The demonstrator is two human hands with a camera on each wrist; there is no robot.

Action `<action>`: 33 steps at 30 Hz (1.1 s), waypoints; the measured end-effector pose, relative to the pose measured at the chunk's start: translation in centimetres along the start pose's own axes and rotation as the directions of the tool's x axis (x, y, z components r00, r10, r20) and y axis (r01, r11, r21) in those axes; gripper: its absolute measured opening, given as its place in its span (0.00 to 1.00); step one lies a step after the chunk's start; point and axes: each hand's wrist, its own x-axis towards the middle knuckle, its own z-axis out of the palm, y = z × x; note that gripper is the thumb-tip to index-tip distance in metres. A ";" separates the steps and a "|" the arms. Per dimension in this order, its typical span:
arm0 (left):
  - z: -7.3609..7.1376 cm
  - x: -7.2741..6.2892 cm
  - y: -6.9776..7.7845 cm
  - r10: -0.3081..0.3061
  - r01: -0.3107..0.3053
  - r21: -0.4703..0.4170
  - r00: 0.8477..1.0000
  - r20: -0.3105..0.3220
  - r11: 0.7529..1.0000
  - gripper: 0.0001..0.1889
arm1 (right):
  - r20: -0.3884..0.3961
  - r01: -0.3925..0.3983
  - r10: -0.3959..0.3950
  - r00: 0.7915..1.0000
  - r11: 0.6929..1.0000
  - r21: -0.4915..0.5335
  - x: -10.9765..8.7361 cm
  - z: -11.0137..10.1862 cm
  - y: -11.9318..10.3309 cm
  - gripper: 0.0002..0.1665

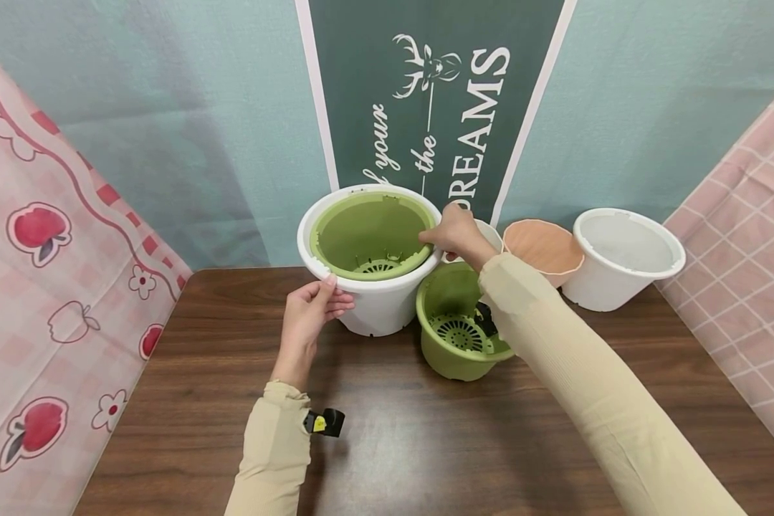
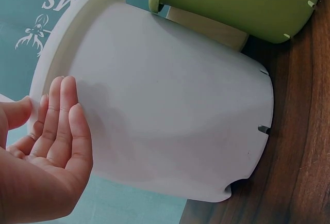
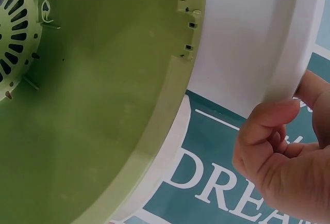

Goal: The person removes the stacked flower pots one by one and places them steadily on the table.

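A large white flowerpot [image 1: 377, 308] stands near the back of the table, with a green pot [image 1: 370, 226] nested inside it. At the front left of the white rim, my left hand [image 1: 309, 308] pinches the edge, thumb on top and fingers [image 2: 67, 118] underneath against the wall. My right hand [image 1: 458, 233] grips the same rim at the right, its thumb and curled index finger on the lip in the right wrist view. Beside the white pot, under my right forearm, sits a second green pot [image 1: 441, 358] with a slotted base.
An orange pot [image 1: 538, 247] and another white pot [image 1: 603, 283] stand along the back right. Part of a pale pot [image 1: 490, 236] shows behind my right wrist. Fabric hangs at the back and both sides of the brown wooden table [image 1: 387, 444].
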 end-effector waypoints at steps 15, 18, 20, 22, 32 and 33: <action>0.1 0.1 0.2 0.007 -0.007 -0.002 1.000 0.001 1.000 0.15 | -0.002 0.017 -0.017 1.000 1.000 -0.020 0.1 -0.1 -0.1 0.12; 0.0 0.1 0.1 0.008 -0.008 -0.006 1.000 0.001 1.000 0.16 | 0.000 0.027 -0.027 1.000 0.999 -0.020 0.1 -0.1 -0.1 0.11; 0.0 0.1 0.1 0.008 -0.008 -0.006 1.000 0.001 1.000 0.16 | 0.000 0.032 -0.032 0.999 0.999 -0.021 0.1 -0.1 -0.2 0.11; 0.0 0.1 0.1 0.008 -0.008 -0.005 1.000 0.001 1.000 0.16 | -0.001 0.034 -0.034 0.999 0.999 -0.024 0.1 0.0 -0.2 0.10; 0.1 0.0 0.2 -0.007 0.007 0.003 1.000 -0.001 1.000 0.14 | 0.003 0.025 -0.025 1.000 0.999 -0.038 0.2 0.1 -0.2 0.11; 0.1 0.0 0.2 -0.007 0.007 0.002 1.000 -0.001 1.000 0.14 | 0.005 0.023 -0.023 1.000 0.999 -0.037 0.2 0.1 -0.2 0.11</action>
